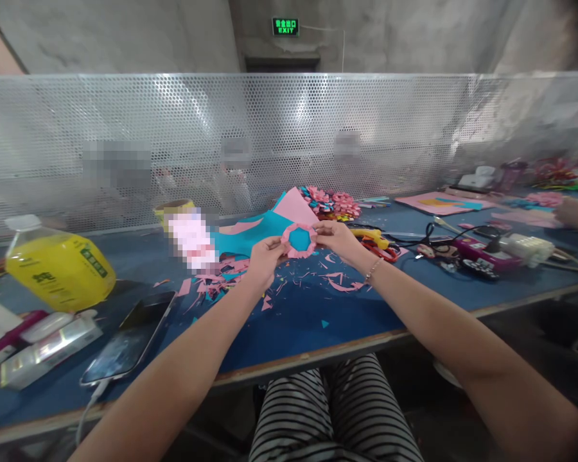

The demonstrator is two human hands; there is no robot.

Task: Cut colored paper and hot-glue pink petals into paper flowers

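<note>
Between my two hands, above the blue table, is a round paper rosette point(299, 240) with a pink ruffled rim and a blue centre. My left hand point(266, 258) pinches its left edge with fingers and thumb. At the opposite edge, my right hand point(336, 239) pinches the pink rim the same way. Behind the rosette lie blue paper sheets point(243, 236) and a pink sheet point(296, 204). Pink and blue paper scraps point(221, 282) are strewn below and left of my hands. Scissors with orange handles point(388, 252) lie to the right, partly hidden by my right hand.
A yellow liquid jug point(60, 266) and a charging phone point(130, 337) stand and lie at left. Finished-looking paper flowers point(340, 204) are heaped behind. Cables and a purple power strip point(486, 255) lie right. A perforated metal screen point(289, 141) borders the table; another person's hand point(575, 213) shows far right.
</note>
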